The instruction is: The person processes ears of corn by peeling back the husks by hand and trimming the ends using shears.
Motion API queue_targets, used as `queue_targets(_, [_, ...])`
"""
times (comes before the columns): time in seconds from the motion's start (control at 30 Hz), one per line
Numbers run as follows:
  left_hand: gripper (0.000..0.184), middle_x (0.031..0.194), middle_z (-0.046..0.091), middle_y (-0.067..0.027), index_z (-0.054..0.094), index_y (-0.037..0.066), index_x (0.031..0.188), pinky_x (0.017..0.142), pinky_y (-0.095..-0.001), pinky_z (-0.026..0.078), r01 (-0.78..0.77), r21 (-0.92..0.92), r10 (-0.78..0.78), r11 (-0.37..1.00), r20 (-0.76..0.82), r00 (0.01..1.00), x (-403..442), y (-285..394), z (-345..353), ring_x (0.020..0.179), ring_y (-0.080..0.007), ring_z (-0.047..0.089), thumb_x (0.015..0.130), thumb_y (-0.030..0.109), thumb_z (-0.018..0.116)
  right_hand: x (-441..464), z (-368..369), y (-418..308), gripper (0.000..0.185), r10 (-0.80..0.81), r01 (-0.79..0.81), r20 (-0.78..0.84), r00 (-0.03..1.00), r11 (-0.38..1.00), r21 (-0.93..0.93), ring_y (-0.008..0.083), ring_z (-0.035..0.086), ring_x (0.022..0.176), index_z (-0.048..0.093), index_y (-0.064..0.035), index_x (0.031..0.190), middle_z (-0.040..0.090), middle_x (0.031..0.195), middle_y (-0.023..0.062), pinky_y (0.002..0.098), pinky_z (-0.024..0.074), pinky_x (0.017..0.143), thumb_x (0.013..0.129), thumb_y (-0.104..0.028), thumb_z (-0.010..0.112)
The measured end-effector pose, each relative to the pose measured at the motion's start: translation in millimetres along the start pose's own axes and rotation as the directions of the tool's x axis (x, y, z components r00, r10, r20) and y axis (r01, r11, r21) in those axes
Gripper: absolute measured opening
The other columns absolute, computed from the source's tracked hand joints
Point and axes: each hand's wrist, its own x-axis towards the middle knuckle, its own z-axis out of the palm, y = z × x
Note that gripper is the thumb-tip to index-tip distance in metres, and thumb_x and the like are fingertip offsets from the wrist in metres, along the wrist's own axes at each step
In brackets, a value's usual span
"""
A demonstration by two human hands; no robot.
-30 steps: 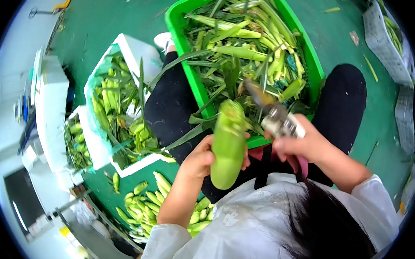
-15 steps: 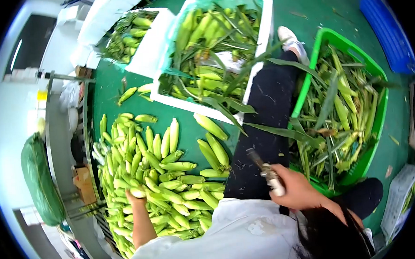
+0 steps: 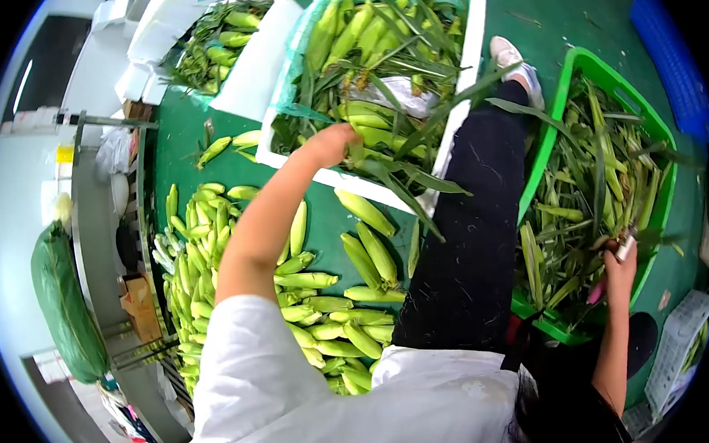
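Note:
My left hand (image 3: 334,145) reaches over the near side of a white foam box (image 3: 474,55) and touches the ears of corn (image 3: 369,115) in it. Its fingertips are partly hidden, so its grip is unclear. Long green leaves lie across the corn. My right hand (image 3: 620,265) is over the green crate (image 3: 661,129), closed around a knife (image 3: 626,245) whose handle end shows; its blade is hard to make out. Corn husks and leaves (image 3: 601,184) fill the crate. A big pile of corn ears (image 3: 205,269) lies on the floor to the left.
Another white foam box (image 3: 255,74) with corn stands at the far left. Loose ears (image 3: 364,257) lie near my outstretched leg (image 3: 471,231). A metal shelf (image 3: 92,259) is on the left, a blue crate (image 3: 667,61) at the far right, and a pale crate (image 3: 682,349) at the lower right.
My left hand has moved from the corn pile up to the foam box. My right hand, with the knife, has gone from above my leg to over the green crate.

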Motion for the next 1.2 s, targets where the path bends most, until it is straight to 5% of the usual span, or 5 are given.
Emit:
queue_targets(0.17, [0.091, 0.148, 0.037, -0.0181, 0.037, 0.015, 0.149, 0.106, -0.0461, 0.041, 0.091, 0.358, -0.308, 0.929, 0.617, 0.724, 51.6, 2.0, 2.6, 0.133, -0.0383, 0.041, 0.069, 0.031, 0.076, -111.7, -37.9, -39.8, 0.054, 0.182, -0.152, -0.085, 0.98, 0.949, 0.275, 0.0206, 0.053, 0.114, 0.049, -0.0017, 0.131, 0.055, 0.126, 0.0102, 0.033, 0.0412, 0.099, 0.077, -0.002, 0.057])
queue_targets(0.7, [0.076, 0.119, 0.062, -0.0127, 0.053, 0.001, 0.129, 0.092, -0.0377, 0.05, 0.224, -0.515, -0.32, 0.827, -0.103, 0.942, -20.8, 134.5, -142.5, 0.109, -0.0227, 0.059, 0.072, 0.048, 0.075, -166.7, -6.8, -85.8, 0.056, 0.1, -0.198, 0.183, 0.978, 0.72, 0.665, 0.0133, 0.051, 0.094, 0.052, -0.0038, 0.124, 0.059, 0.115, 0.0053, 0.0278, 0.0433, 0.084, 0.07, 0.002, 0.061])
queue_targets(0.83, [0.076, 0.119, 0.062, -0.0127, 0.052, 0.001, 0.13, 0.089, -0.039, 0.053, -0.12, -0.914, 0.105, 0.386, -0.086, 0.991, 7.7, 271.5, -139.2, 0.1, -0.0246, 0.064, 0.074, 0.046, 0.078, -150.4, -4.0, -125.8, 0.053, -0.032, -0.161, 0.293, 0.955, 0.775, 0.612, 0.0126, 0.05, 0.092, 0.053, -0.0068, 0.12, 0.057, 0.109, 0.0016, 0.0264, 0.0425, 0.084, 0.069, 0.002, 0.063])
queue_targets(1.03, [0.048, 0.115, 0.067, -0.0122, 0.062, 0.007, 0.12, 0.087, -0.0441, 0.054, 0.553, -0.786, 0.106, -0.278, 0.546, 0.831, 74.9, 434.9, -21.9, 0.097, -0.0269, 0.065, 0.086, 0.04, 0.066, -160.7, -27.3, -128.8, 0.069, -0.281, 0.281, -0.055, 0.958, 0.889, 0.362, 0.0225, 0.055, 0.106, 0.042, -0.0008, 0.134, 0.056, 0.11, 0.0111, 0.0341, 0.0419, 0.097, 0.069, 0.003, 0.064])
queue_targets(1.2, [0.056, 0.121, 0.061, -0.0107, 0.046, 0.008, 0.137, 0.089, -0.0372, 0.052, 0.466, -0.871, 0.189, -0.157, 0.436, 0.88, 87.4, 450.9, 46.6, 0.103, -0.025, 0.062, 0.087, 0.026, 0.065, -182.0, -75.6, -100.4, 0.078, -0.177, 0.219, -0.176, 0.968, 0.941, 0.257, 0.0249, 0.057, 0.104, 0.04, 0.0004, 0.139, 0.057, 0.112, 0.0147, 0.0364, 0.0442, 0.094, 0.069, -0.01, 0.073])
